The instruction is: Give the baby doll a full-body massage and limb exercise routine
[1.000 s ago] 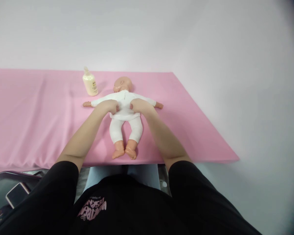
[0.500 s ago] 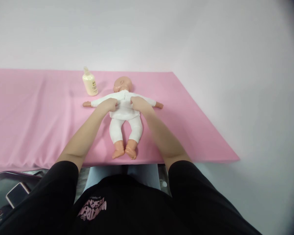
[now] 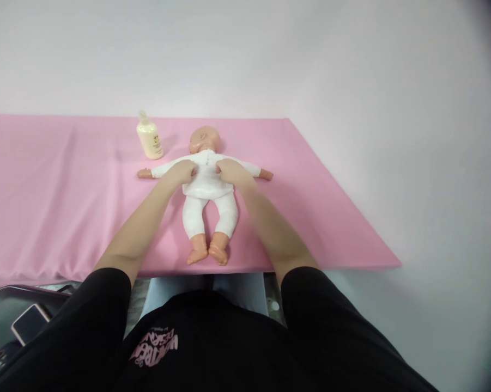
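Note:
A baby doll [image 3: 207, 182] in a white long-sleeved shirt and white trousers lies on the pink cover, head away from me and turned to one side. Its arms stretch out sideways and its bare feet point toward me. My left hand [image 3: 183, 171] rests on the left side of its upper torso, fingers curled in. Opposite it, my right hand [image 3: 229, 171] lies on the right side, also curled, with the doll's shirt front between the two. Whether either hand pinches any cloth is hidden.
A cream pump bottle [image 3: 150, 140] stands left of the doll's head. The pink cover [image 3: 57, 201] spreads over the table, with a white wall [image 3: 229, 60] behind. At the lower left, a phone [image 3: 30, 324] lies on a dark surface below the table edge.
Both hands have slid slightly up the doll's torso, toward its head, still curled. The doll and the bottle stay where they were.

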The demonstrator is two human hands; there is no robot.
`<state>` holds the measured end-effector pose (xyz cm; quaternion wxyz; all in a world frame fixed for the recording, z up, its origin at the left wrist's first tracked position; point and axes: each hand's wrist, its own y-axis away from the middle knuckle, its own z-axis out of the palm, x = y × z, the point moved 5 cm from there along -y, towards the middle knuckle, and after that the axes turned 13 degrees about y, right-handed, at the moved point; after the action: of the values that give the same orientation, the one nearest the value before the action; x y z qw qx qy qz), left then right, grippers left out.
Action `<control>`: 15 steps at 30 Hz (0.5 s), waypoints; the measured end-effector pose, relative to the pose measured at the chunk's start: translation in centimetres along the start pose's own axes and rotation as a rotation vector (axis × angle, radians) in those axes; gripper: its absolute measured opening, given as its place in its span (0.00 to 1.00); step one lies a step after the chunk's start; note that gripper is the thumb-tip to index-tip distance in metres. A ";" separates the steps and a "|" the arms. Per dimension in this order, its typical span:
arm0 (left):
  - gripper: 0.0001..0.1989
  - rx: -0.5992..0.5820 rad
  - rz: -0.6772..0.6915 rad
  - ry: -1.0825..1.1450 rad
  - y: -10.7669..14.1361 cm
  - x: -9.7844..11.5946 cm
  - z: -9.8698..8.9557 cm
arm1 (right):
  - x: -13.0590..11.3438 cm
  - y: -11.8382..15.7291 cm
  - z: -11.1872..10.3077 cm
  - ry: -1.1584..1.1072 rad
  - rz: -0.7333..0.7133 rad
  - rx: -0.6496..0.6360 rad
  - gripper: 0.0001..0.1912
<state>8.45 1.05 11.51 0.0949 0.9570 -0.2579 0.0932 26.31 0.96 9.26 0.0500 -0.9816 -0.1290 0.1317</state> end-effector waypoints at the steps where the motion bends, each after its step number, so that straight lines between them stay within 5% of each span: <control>1: 0.20 0.016 -0.001 0.012 -0.1 -0.2 0.1 | -0.1 0.1 0.0 0.024 -0.001 -0.014 0.10; 7: 0.25 0.118 -0.017 0.095 -0.4 -0.9 0.2 | -0.6 0.6 -0.7 0.058 0.039 -0.017 0.17; 15: 0.19 0.154 0.033 0.167 -1.3 -1.4 0.6 | 0.4 -0.3 0.7 0.114 0.040 0.035 0.19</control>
<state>8.04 2.69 10.40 0.0405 0.9460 -0.2567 0.1938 26.40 1.45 8.56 0.0720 -0.9888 -0.1038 0.0789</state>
